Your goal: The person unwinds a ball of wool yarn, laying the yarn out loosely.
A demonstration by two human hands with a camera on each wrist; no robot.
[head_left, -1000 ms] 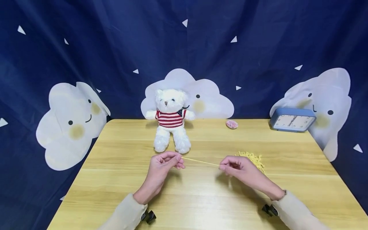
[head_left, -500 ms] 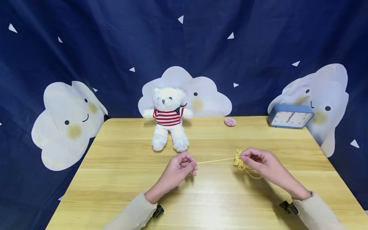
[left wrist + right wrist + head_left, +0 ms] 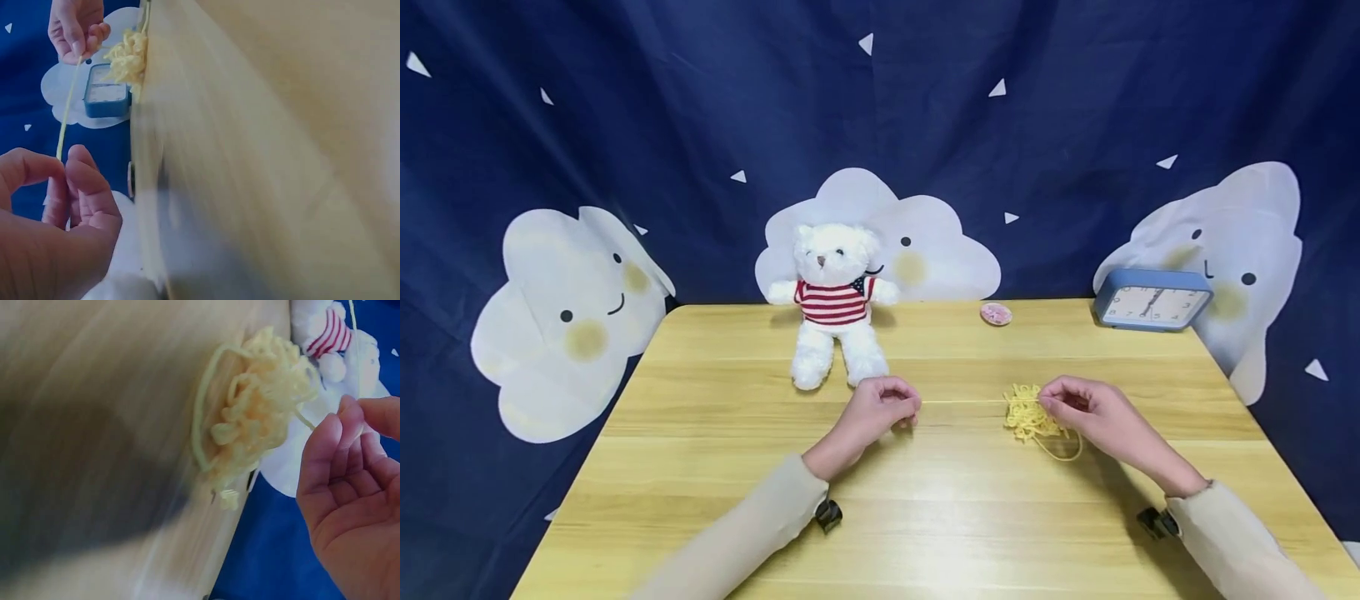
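Note:
A thin yellow strand of yarn (image 3: 66,115) runs taut between both hands above the table. My left hand (image 3: 880,410) pinches one end between thumb and forefinger, in front of the teddy bear's feet. Thumb and index finger of my right hand (image 3: 1090,412) pinch the strand farther along. Just beside that right hand lies a tangled pile of yellow yarn (image 3: 1028,414), with a loose loop curving toward the front. In the right wrist view, a piece of yarn leads from the pile (image 3: 262,403) to the pinching fingertips (image 3: 350,412).
A white teddy bear (image 3: 833,304) in a striped shirt sits at the table's back. To its right are a small pink oval item (image 3: 996,314) and a blue clock (image 3: 1153,300). Behind the wooden table (image 3: 715,433) hangs a dark blue curtain (image 3: 700,100) with clouds.
Both hands have shifted right, and the right hand has moved from in front of the yarn pile to its right side. The strand between them has lengthened. The head view has shifted slightly.

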